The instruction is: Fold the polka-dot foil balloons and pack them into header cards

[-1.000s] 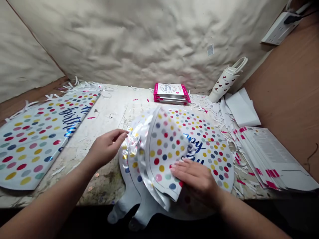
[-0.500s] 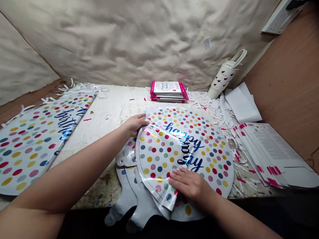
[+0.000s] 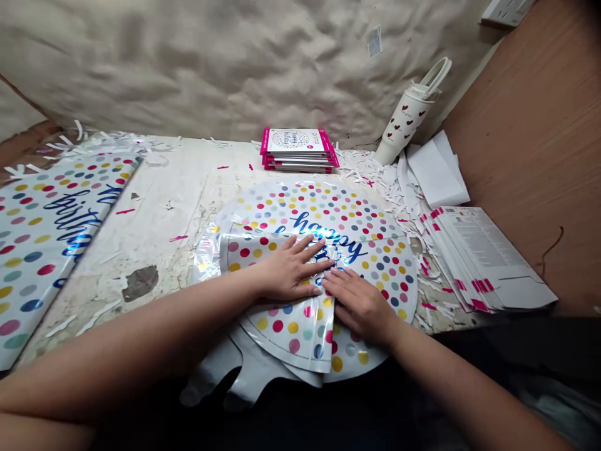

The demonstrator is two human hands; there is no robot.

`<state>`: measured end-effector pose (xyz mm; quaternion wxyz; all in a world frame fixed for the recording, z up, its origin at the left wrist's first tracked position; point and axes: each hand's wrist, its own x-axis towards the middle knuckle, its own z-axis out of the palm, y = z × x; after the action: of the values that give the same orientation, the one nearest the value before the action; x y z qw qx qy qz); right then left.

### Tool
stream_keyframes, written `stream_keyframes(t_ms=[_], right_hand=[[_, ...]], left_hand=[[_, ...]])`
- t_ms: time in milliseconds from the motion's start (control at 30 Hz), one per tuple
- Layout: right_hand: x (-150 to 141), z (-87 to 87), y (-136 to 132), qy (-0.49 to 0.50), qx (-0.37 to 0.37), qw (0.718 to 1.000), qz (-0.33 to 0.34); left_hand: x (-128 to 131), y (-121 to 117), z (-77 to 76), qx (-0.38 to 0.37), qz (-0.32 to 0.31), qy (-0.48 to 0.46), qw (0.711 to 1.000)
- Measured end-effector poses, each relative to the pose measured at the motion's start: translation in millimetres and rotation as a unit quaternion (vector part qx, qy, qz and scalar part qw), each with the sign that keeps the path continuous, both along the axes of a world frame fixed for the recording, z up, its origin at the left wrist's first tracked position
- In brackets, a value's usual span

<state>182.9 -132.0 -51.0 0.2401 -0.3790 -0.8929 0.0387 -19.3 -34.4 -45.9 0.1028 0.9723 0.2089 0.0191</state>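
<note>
Directly beneath the fingers (image 3: 319, 269), dotted foil sheet (image 3: 293, 313), folded partway over

Dotted sheet under the hands: "happy" shows in blue script on the dotted sheet (image 3: 323, 203), its lower lettering covered by the hands (image 3: 293, 269).
Folded sheet at left: "birth" is legible in matching blue on the folded sheet (image 3: 37, 238), further letters meeting the fold.
Too small to read: print on the pink-edged packets (image 3: 297, 141), printed cards (image 3: 493, 244), wall sticker (image 3: 374, 41) and tumbler (image 3: 406, 122).
</note>
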Motion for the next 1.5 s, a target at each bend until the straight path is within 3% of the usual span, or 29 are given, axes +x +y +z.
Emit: stream_keyframes(t_ms=[133, 300, 400, 533, 633, 733, 833, 933, 1000, 1100, 1267, 1400, 1500], right_hand=[[-5, -3.1, -11, 0.009, 0.057, 0.998, 0.031], [-10, -1.6, -16, 0.012, 0.129, 0.991, 0.04], [-8, -0.1, -15, 0.007, 0.118, 0.989, 0.091], [-6, 0.9, -12, 0.008, 0.041, 0.992, 0.117], [-5, -0.5, -12, 0.029, -0.058, 0.986, 0.152], [-1, 1.3, -9, 0.07, -0.171, 0.967, 0.176], [4, 9.0, -5, 0.077, -0.263, 0.947, 0.166], [6, 14.7, -2, 0.083, -0.311, 0.932, 0.166], [5, 14.3, -4, 0.103, -0.323, 0.927, 0.159], [4, 12.4, -9, 0.139, -0.326, 0.925, 0.137], [7, 20.9, -7, 0.108, -0.381, 0.903, 0.168], [8, 27.0, 4, 0.145, -0.434, 0.876, 0.154], [10, 30.2, 12, 0.195, -0.521, 0.824, 0.113]], left_hand=[[-6, 3, 0.4, -0.001, -0.001, 0.017, 1.0], [-10, 4, 4.8, 0.005, 0.049, 0.031, 0.998], [-13, 0, 7.1, 0.004, 0.031, 0.026, 0.999], [-12, -12, 6.5, 0.003, 0.032, 0.02, 0.999], [-5, -18, 4.2, 0.005, 0.032, 0.016, 0.999], [-8, -9, 2.5, -0.003, 0.045, 0.023, 0.999], [-35, 17, 2.5, 0.012, 0.137, 0.055, 0.989], [-78, 40, 7.4, 0.074, 0.283, 0.084, 0.953], [-102, 44, 15.1, 0.129, 0.338, 0.063, 0.93], [-122, 33, 31.4, 0.164, 0.375, -0.026, 0.912], [-130, -2, 51.1, 0.057, 0.484, -0.11, 0.866], [-127, -29, 54.6, 0.022, 0.487, -0.196, 0.851], [-117, -54, 63.7, 0.049, 0.436, -0.308, 0.844]])
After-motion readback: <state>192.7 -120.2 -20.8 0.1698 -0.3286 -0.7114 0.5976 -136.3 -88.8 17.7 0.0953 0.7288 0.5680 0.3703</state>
